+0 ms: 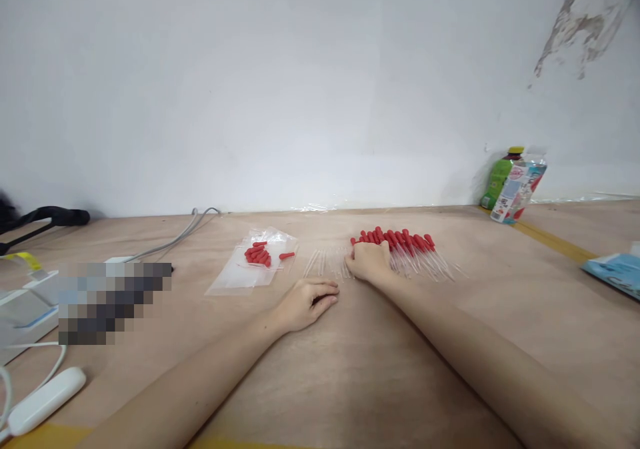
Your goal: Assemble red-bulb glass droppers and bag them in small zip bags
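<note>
A pile of glass droppers with red rubber bulbs (407,249) lies on the table at centre right. My right hand (369,261) rests at the pile's left edge with its fingers curled; what they hold is hidden. A few bare clear glass tubes (323,262) lie just left of that hand. My left hand (306,302) lies on the wooden table (360,369) below the tubes, fingers loosely curled and apart, holding nothing. A clear plastic bag (250,265) with several loose red bulbs (259,254) sits further left.
A drink bottle and a carton (513,185) stand against the white wall at the back right. A blue packet (617,270) lies at the right edge. At the left are grey cables (175,239), a white device (43,402) and a black object (50,219).
</note>
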Available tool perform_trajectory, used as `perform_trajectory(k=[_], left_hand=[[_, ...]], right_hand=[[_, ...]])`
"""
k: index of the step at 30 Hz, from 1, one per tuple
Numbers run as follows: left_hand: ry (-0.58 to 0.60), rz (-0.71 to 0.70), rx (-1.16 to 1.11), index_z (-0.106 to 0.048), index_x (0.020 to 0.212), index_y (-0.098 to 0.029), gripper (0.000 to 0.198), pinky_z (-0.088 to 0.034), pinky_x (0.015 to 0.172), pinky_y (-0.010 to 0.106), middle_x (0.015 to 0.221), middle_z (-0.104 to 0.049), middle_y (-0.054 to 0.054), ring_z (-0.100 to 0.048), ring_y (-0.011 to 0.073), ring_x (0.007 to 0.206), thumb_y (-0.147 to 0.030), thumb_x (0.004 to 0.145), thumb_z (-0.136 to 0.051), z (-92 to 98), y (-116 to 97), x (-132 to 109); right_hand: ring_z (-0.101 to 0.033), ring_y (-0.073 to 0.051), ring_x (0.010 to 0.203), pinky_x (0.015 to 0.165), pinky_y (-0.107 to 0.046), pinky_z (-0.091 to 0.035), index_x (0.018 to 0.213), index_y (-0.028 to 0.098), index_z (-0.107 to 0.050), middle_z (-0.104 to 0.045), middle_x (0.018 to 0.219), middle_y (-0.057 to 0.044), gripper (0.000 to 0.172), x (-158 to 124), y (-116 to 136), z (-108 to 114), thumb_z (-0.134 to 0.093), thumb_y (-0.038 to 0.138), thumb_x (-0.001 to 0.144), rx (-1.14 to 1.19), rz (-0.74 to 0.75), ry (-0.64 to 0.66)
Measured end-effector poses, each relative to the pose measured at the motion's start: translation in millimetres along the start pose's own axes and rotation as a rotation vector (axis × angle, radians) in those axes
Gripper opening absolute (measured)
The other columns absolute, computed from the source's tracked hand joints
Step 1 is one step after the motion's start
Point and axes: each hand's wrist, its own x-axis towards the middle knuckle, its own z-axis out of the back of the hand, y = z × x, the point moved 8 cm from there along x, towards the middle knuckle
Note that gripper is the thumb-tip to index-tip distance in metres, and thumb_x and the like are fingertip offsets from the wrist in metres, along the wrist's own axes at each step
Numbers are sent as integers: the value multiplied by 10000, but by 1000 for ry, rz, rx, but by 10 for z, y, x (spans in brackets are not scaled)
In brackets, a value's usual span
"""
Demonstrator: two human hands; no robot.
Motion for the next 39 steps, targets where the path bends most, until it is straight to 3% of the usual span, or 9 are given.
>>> perform_trajectory(k=[7, 11, 16, 19, 22, 25, 31, 35, 39], left_hand=[[-7, 1, -2, -626, 970, -209, 231, -445, 833, 284, 1023, -621, 36, -567, 152, 933, -253, 843, -438, 5, -3, 4], [-92, -10, 97, -640, 895, -210, 208, -430, 801, 292, 942, -631, 31, -557, 156, 865, -252, 833, -446, 72, -11, -10], [-288, 165, 403, -648, 818, -211, 184, -369, 771, 366, 875, -625, 41, -503, 210, 844, -287, 803, -481, 362, 176, -63], [-334, 287, 559, -648, 831, -215, 188, -347, 740, 384, 904, -604, 58, -482, 248, 884, -297, 793, -483, 580, 391, -75], [-314, 378, 685, -652, 842, -222, 208, -330, 757, 398, 919, -593, 76, -471, 267, 908, -303, 797, -465, 756, 636, -43], [-218, 457, 750, -653, 825, -210, 209, -320, 767, 413, 933, -595, 99, -471, 282, 924, -299, 792, -467, 817, 869, 22], [-124, 517, 735, -644, 669, -180, 142, -335, 730, 414, 802, -616, 101, -509, 294, 843, -274, 719, -550, 796, 1094, 124], [-135, 524, 725, -612, 672, -165, 141, -354, 718, 385, 781, -609, 94, -517, 278, 829, -257, 738, -527, 799, 1078, 136], [-230, 368, 608, -547, 843, -166, 137, -382, 737, 320, 882, -591, 72, -514, 219, 867, -230, 810, -431, 701, 734, 96]], right_hand=[[-592, -255, 740, 757, -425, -247, 759, 129, -649, -654, 789, -152, 258, 40, 84, -65, -430, 265, 744, 15, -58, 71], [-594, -249, 751, 730, -394, -272, 735, 140, -636, -654, 804, -135, 258, 30, 145, -59, -421, 279, 767, 45, -41, 83], [-569, -250, 831, 710, -356, -280, 850, 135, -579, -638, 857, -128, 320, -90, 46, 115, -316, 317, 845, 82, -14, -15], [-573, -210, 757, 735, -352, -260, 894, 134, -526, -639, 797, -84, 276, -263, -87, 234, -314, 308, 866, 125, 87, -159], [-566, -167, 689, 752, -337, -245, 821, 145, -518, -636, 731, -37, 203, -497, -205, 287, -376, 286, 856, 188, 270, -305], [-564, -151, 696, 741, -316, -245, 842, 151, -538, -646, 762, -34, 175, -661, -314, 280, -417, 278, 847, 242, 377, -381], [-548, -137, 725, 736, -299, -247, 895, 175, -589, -633, 781, -27, 189, -691, -277, 274, -427, 261, 848, 227, 463, -409], [-530, -125, 686, 743, -302, -250, 829, 180, -609, -614, 741, -21, 206, -687, -254, 292, -415, 245, 848, 239, 476, -414], [-524, -125, 672, 748, -309, -259, 810, 180, -607, -608, 744, -24, 195, -702, -267, 304, -426, 247, 834, 278, 481, -427]])
